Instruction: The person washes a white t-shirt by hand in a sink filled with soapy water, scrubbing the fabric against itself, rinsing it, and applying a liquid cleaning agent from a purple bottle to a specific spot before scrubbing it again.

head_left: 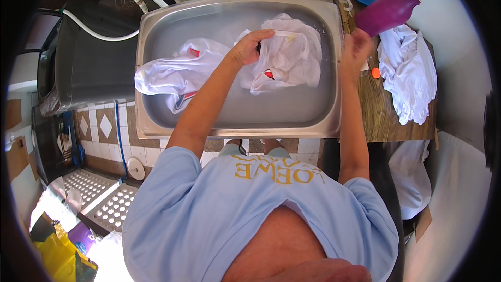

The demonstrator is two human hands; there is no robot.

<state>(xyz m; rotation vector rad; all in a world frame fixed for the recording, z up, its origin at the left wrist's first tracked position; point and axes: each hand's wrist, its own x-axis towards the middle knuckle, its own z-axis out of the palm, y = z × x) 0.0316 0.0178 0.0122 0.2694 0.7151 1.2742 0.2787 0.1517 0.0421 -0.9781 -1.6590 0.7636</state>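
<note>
1. The white wet cloth garment (284, 57) lies in the steel rectangular sink (313, 120), long axis from 9 to 3 o'clock.
2. The left hand (250, 46) grasps its upper edge.
3. The right hand (357, 47), at 3 o'clock over the wooden worktop (376, 109), holds the purple plastic bottle (386, 13).

garments (282, 57) in sink (313, 120), bottle (386, 13) right

Home laundry corner: steel sink (156, 21), soaking clothes (284, 57)

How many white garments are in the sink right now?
2: one white garment draped over the sink left rim, another under the left hand. More may lie underneath.
</note>
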